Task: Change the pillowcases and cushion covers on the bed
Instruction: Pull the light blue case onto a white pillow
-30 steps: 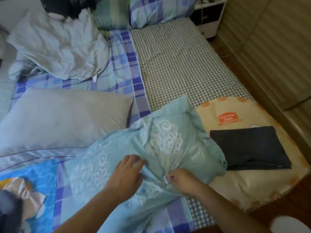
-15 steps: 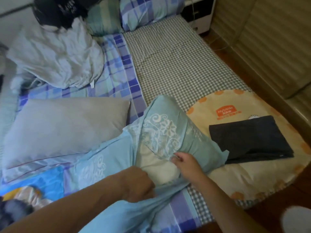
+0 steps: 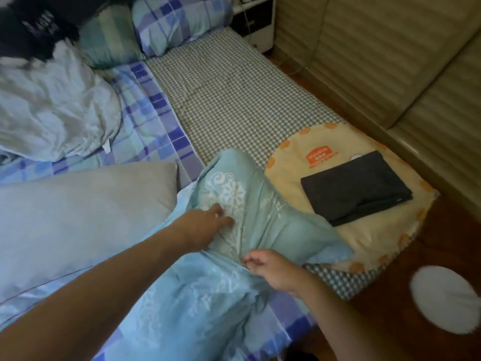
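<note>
A pillow in a light blue pillowcase (image 3: 263, 212) with a white floral pattern lies at the near edge of the bed. My left hand (image 3: 208, 226) rests on top of it, fingers stretched over the white pattern. My right hand (image 3: 270, 269) is curled just below and pinches the bunched fabric at the case's near end. The loose rest of the blue case trails toward me under both forearms. A grey pillow (image 3: 78, 217) lies to the left, touching the blue one.
A round peach cushion (image 3: 369, 246) carries a folded dark cloth (image 3: 356, 186) at the right edge of the bed. Crumpled pale bedding (image 3: 52, 113) and plaid pillows (image 3: 179, 19) sit at the head. A white nightstand (image 3: 256, 22) and ribbed panels (image 3: 390, 61) border the wooden floor.
My left hand let go of the bunched case and moved up onto the pillow. The right hand dropped to the near end and pinched the fabric, and the bare pillow patch is covered.
</note>
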